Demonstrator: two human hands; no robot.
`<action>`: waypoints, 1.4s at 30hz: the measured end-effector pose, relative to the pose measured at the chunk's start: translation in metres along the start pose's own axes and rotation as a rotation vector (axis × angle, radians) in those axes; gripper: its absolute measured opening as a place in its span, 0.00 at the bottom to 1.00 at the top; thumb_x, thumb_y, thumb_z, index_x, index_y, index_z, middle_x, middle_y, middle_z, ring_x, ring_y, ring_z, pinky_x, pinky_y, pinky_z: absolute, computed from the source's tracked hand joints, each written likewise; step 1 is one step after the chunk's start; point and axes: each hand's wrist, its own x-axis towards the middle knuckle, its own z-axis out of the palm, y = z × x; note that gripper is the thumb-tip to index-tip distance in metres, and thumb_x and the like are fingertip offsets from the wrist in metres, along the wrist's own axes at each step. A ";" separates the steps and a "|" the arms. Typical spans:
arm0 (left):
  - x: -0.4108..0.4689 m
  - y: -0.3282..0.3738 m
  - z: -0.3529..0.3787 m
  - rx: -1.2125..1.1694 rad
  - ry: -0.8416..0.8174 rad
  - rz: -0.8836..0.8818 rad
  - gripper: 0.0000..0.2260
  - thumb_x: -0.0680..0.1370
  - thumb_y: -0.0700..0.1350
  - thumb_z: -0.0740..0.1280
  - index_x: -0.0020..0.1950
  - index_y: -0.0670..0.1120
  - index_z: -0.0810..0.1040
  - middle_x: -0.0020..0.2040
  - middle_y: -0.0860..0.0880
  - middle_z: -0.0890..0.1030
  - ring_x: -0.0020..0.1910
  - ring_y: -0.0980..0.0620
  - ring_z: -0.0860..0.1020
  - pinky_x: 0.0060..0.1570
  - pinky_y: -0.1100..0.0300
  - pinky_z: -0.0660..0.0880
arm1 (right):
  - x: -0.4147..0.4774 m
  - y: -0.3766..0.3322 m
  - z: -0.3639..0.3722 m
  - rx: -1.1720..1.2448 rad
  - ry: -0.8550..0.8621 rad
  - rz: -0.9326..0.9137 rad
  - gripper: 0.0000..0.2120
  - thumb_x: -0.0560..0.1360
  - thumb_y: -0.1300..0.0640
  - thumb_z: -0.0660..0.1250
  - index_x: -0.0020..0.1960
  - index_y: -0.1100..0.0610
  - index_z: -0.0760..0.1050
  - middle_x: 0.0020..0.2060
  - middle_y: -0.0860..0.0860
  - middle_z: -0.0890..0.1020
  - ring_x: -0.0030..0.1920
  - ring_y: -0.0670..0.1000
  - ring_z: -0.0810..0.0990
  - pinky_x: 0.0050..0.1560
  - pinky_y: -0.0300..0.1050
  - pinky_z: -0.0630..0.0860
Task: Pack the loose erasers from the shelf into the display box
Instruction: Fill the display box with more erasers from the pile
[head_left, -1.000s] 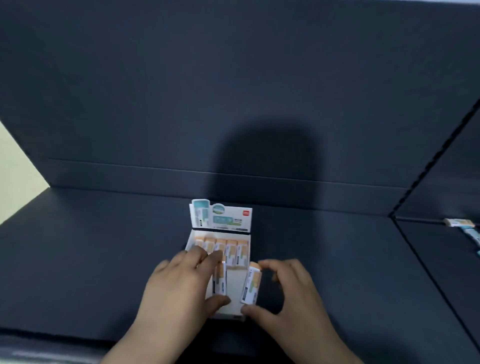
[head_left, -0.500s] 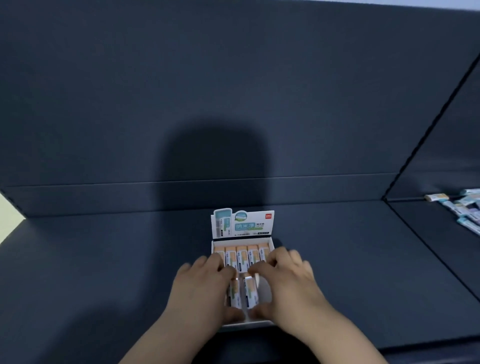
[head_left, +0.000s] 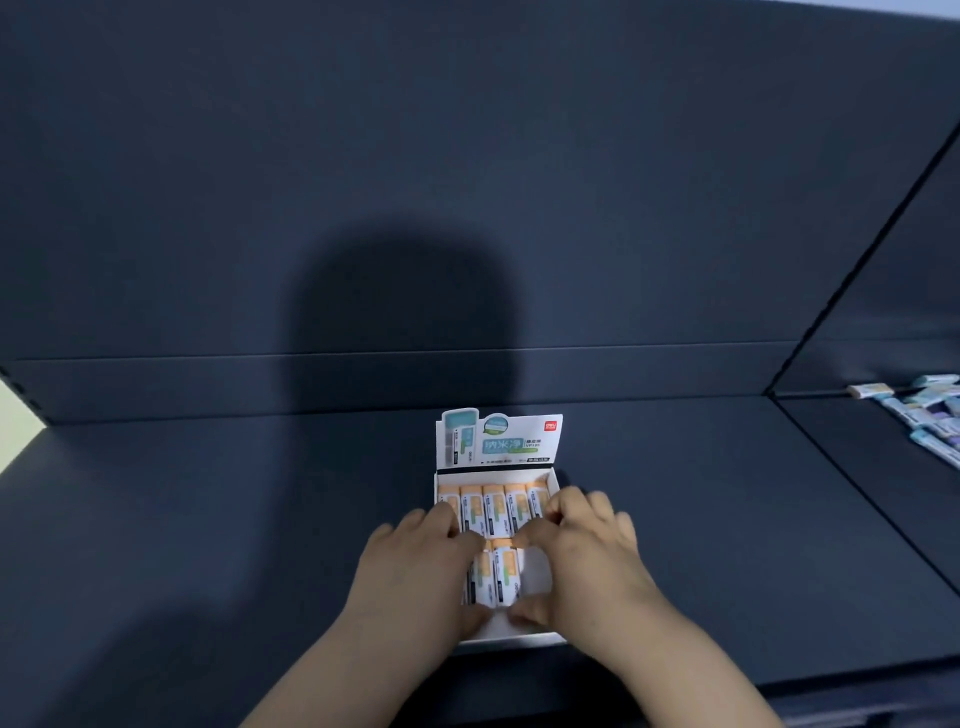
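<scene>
The white display box (head_left: 519, 636) sits on the dark shelf with its printed header card (head_left: 498, 441) standing up at the back. A back row of several orange-and-white erasers (head_left: 493, 506) fills the far half. In the near half stand two more erasers (head_left: 501, 574). My left hand (head_left: 415, 577) grips the left one between thumb and fingers, and my right hand (head_left: 592, 561) pinches the right one the same way, both inside the box.
A pile of loose erasers (head_left: 919, 410) lies on the adjoining shelf section at the far right. A dark back panel rises behind the box. The shelf's front edge runs just below the box.
My right hand has brought its eraser down into the box beside the left one. Both hands now sit close together over the near row. The view has shifted, showing more loose erasers at right.
</scene>
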 end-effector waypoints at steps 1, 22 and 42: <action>0.001 0.001 0.001 -0.004 -0.007 -0.006 0.24 0.73 0.61 0.64 0.68 0.57 0.68 0.60 0.54 0.67 0.60 0.52 0.68 0.54 0.58 0.64 | 0.000 0.000 0.000 0.002 0.003 -0.009 0.29 0.66 0.39 0.72 0.65 0.41 0.70 0.53 0.44 0.60 0.60 0.49 0.59 0.55 0.40 0.55; -0.004 0.004 0.000 -0.062 0.001 -0.040 0.26 0.73 0.63 0.64 0.69 0.56 0.68 0.61 0.54 0.67 0.61 0.53 0.66 0.57 0.60 0.63 | -0.002 0.010 0.005 0.115 0.035 -0.012 0.27 0.64 0.37 0.72 0.61 0.40 0.74 0.52 0.41 0.61 0.59 0.46 0.58 0.52 0.37 0.53; -0.005 0.009 -0.011 -0.012 0.390 0.016 0.10 0.64 0.48 0.77 0.44 0.48 0.84 0.35 0.52 0.79 0.32 0.50 0.78 0.27 0.56 0.71 | -0.024 0.030 -0.013 0.167 0.282 -0.038 0.17 0.74 0.44 0.65 0.61 0.46 0.76 0.45 0.43 0.70 0.55 0.49 0.71 0.57 0.43 0.68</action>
